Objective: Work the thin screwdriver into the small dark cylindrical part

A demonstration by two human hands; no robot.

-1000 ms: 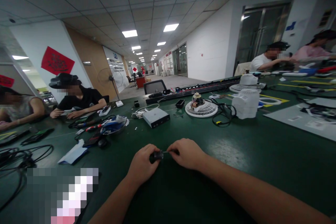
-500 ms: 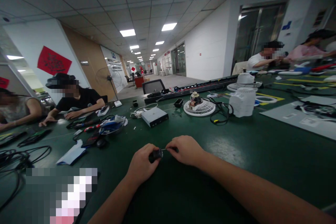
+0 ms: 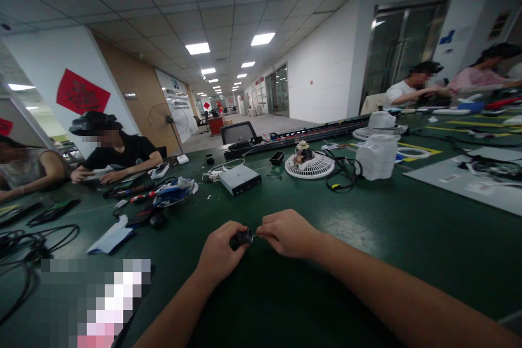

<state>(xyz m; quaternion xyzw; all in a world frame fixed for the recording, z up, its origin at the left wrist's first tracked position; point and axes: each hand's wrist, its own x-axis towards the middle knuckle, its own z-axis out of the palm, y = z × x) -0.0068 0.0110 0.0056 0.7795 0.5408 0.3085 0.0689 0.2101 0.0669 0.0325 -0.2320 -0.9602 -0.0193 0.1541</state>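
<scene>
My left hand (image 3: 222, 250) is closed around a small black cylindrical part (image 3: 246, 236), its round end turned toward the right. Just right of it, my right hand (image 3: 287, 234) pinches a thin, light-coloured piece (image 3: 255, 236) between thumb and fingers. That piece reaches to the open end of the black part. It is too small to tell whether it is a wire or a pin, and how far it goes inside is hidden. Both hands are held over the green table (image 3: 302, 304).
Beyond my hands lie a silver disc-drive box (image 3: 240, 179), a small black tray (image 3: 277, 158), a white fan grille with a motor (image 3: 310, 163) and a white housing (image 3: 376, 157). A blue cloth (image 3: 173, 193) and cables (image 3: 36, 244) lie left. Other people sit across the table.
My right hand's fingers have shifted slightly and curled closer round the thin piece. The black part has turned a little. At the left, another person's hand has lifted a pale object.
</scene>
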